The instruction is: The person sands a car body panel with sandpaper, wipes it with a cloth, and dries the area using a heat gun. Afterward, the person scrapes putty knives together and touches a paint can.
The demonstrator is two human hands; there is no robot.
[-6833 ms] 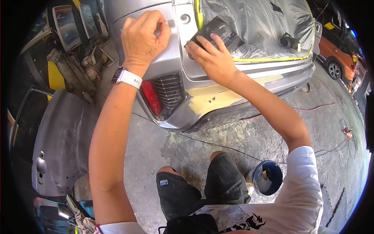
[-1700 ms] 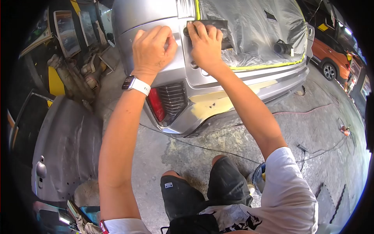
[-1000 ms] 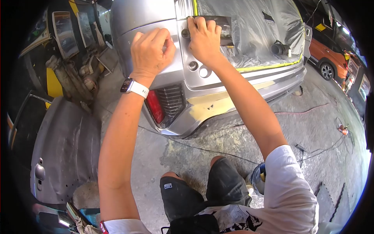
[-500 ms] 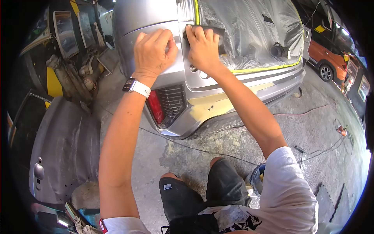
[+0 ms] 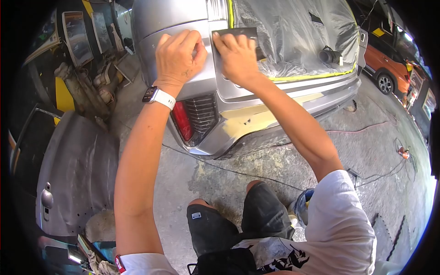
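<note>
My right hand [image 5: 237,58] presses a dark sheet [image 5: 245,33] against the silver rear panel, its fingers bent over the sheet's left part. On the left, my left hand [image 5: 180,57] is curled against the silver car body [image 5: 172,18], thumb and fingers drawn together; whether anything is inside them is hidden. Below my hands are the red and black tail light [image 5: 195,118] and a cream-coloured patch [image 5: 247,120] on the bumper. Plastic film [image 5: 293,41] edged with yellow tape covers the opening right of my right hand.
A bucket [image 5: 301,206] stands by my right knee. A loose grey door panel [image 5: 80,169] leans at the left. Cables [image 5: 256,177] cross the concrete floor. An orange car [image 5: 387,68] is parked at the far right, and a black cylindrical object [image 5: 327,56] lies against the film.
Since the middle frames, my right hand and the dark sheet have shifted slightly left, and the sheet's angle differs from the oldest frame. My left hand stays curled in nearly the same place.
</note>
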